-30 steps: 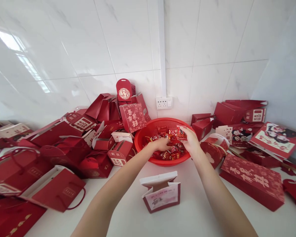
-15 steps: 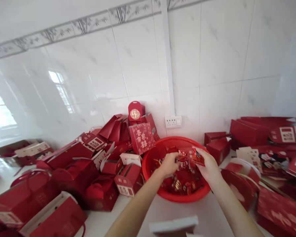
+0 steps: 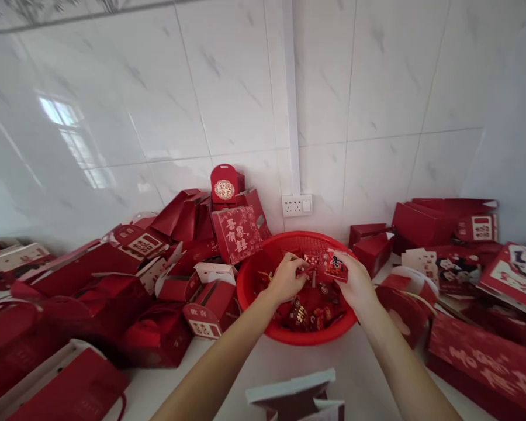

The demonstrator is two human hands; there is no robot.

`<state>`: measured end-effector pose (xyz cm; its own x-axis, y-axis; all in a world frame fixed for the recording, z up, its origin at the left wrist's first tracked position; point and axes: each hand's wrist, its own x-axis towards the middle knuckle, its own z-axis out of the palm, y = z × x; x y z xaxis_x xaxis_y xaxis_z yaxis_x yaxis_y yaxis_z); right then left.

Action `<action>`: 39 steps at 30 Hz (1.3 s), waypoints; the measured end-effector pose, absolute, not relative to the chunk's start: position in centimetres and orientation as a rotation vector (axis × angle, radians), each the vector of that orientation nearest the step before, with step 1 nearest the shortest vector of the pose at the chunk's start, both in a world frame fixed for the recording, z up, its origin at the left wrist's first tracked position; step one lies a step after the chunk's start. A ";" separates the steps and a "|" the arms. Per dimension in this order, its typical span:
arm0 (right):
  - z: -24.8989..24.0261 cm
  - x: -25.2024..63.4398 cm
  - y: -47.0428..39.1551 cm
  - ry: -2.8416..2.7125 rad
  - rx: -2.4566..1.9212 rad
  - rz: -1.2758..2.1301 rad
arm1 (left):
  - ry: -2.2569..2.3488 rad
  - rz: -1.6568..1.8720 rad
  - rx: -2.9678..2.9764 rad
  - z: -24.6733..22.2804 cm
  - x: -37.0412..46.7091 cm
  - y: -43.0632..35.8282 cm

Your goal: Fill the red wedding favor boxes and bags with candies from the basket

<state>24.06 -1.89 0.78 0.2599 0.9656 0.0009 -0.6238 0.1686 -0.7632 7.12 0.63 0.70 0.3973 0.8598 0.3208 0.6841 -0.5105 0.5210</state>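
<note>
A round red plastic basket (image 3: pixel 309 338) stands on the white table, with small shiny red and gold wrapped sweets (image 3: pixel 300 316) in its bottom. My right hand (image 3: pixel 356 282) reaches over the basket's right side, thumb and fingers closed on a small red packet (image 3: pixel 336 266) with dark lettering. Over the basket's left half is my left hand (image 3: pixel 288 279), its fingers bent together at the tips. Something small and red shows at those fingertips, too hidden to name. Below the basket, close to me, a box with raised pale flaps (image 3: pixel 293 389) stands open between my forearms.
Red gift boxes (image 3: pixel 213 307) crowd the table's left side, some stacked against the tiled wall. More red boxes and bags (image 3: pixel 482 356) lie to the right. A white socket (image 3: pixel 297 205) is on the wall behind the basket.
The camera view has tilted down and turned slightly right. The packet in my right hand now shows its lettering more plainly. Both hands remain over the basket.
</note>
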 end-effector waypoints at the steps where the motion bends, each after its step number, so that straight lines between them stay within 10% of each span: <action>1: 0.8 24.0 -1.9 -0.561 -0.739 1.220 | 1.272 0.734 2.388 0.6 7.2 0.5; 11: 1.2 23.7 -2.2 -0.485 -0.722 1.194 | 0.964 -0.230 2.686 0.6 9.0 -0.7; 27: 1.7 23.6 -2.4 -0.482 -0.738 1.195 | 1.474 0.114 2.651 1.1 8.2 -0.6; 39: 1.1 23.9 -1.8 -0.488 -0.727 1.183 | 0.947 0.133 2.695 1.1 9.2 0.2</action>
